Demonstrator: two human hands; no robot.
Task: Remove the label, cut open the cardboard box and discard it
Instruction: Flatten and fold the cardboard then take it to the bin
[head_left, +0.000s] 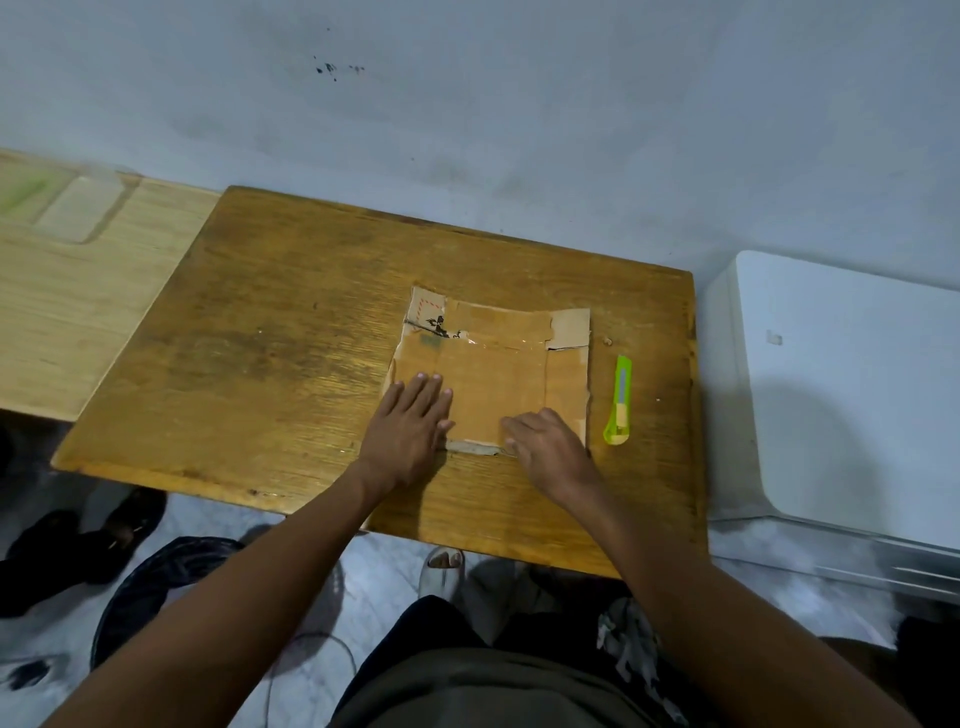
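Observation:
A flattened brown cardboard box (498, 374) lies on the right half of a dark wooden table (270, 353), with clear tape across it and a black print near its far left corner. My left hand (410, 431) presses flat on the box's near left part, fingers straight. At the box's near edge, my right hand (550, 447) has its fingertips curled down on the cardboard; whether they pinch anything is hidden. A lime green utility knife (619, 402) lies on the table just right of the box, untouched.
A white appliance (841, 395) stands right of the table. A lighter wooden surface (78, 291) with a clear plastic tray (78, 208) adjoins on the left. A black bin (171, 587), dark sandals (72, 545) and a foot lie on the floor below. The wall stands close behind.

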